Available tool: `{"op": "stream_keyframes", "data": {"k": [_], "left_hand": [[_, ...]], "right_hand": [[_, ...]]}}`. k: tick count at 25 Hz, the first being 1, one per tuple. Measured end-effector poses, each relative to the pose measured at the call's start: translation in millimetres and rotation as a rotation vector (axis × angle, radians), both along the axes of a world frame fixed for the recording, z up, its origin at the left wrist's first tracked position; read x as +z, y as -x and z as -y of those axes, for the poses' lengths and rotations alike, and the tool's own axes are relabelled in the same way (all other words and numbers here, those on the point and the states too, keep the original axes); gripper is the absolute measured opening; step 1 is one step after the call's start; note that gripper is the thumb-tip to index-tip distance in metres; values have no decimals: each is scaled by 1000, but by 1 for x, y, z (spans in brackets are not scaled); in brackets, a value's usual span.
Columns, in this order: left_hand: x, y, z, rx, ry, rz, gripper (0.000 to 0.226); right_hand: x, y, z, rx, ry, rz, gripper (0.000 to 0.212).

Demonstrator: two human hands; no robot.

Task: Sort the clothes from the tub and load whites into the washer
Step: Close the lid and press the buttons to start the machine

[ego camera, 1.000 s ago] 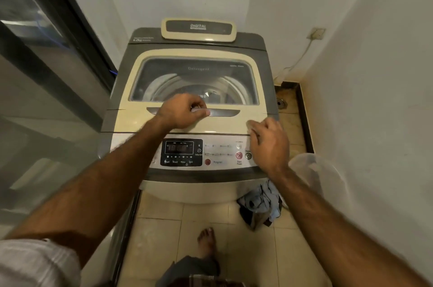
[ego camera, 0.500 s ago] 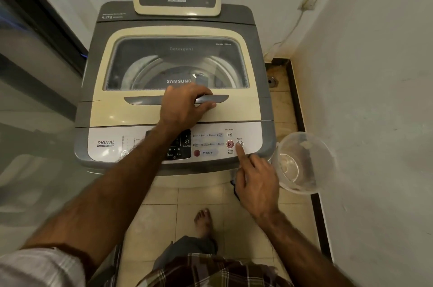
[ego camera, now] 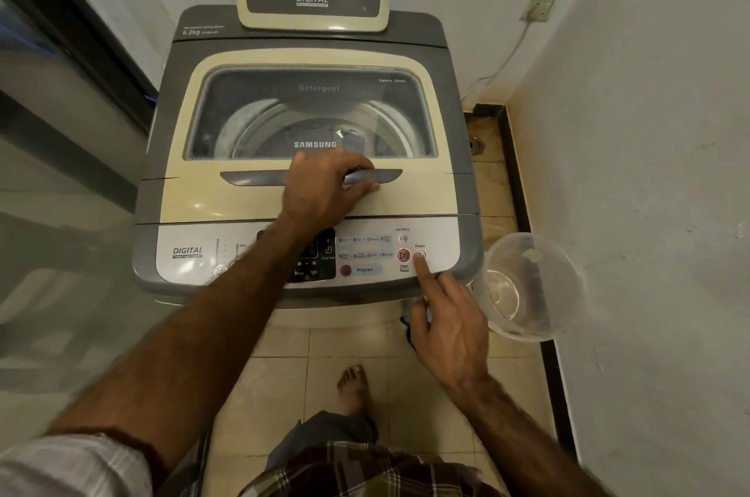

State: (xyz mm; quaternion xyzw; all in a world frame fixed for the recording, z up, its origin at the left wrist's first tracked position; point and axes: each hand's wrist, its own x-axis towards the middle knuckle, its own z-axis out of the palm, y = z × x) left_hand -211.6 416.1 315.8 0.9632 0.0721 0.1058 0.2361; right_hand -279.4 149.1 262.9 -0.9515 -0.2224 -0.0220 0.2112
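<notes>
While the lid handle was gripped by the left hand | power button was touched by the right hand's straight forefinger | washer was shut, empty tub beside | powering-up judged; start button needed next

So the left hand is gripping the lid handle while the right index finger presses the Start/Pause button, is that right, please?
Not quite: the head view shows the index finger of the right hand on the Power button, just right of the red Start/Pause button. The left hand does grip the lid handle.
</notes>
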Motion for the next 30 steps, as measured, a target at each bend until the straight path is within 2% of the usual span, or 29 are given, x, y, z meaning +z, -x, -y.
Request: {"op": "stream_keyframes", "data": {"k": [8, 13, 22, 30], "left_hand": [[21, 0, -17, -99, 103, -138, 26], [22, 19, -47, -25, 192, -177, 23], [18, 24, -48, 27, 307, -194, 18], [19, 25, -45, 43, 295, -184, 23]], "right_hand": [[3, 6, -14, 80, 65, -46, 80], [4, 9, -16, 67, 76, -88, 85], [8, 8, -19, 15, -40, -157, 80], [10, 4, -14, 38, -53, -94, 67]]}}
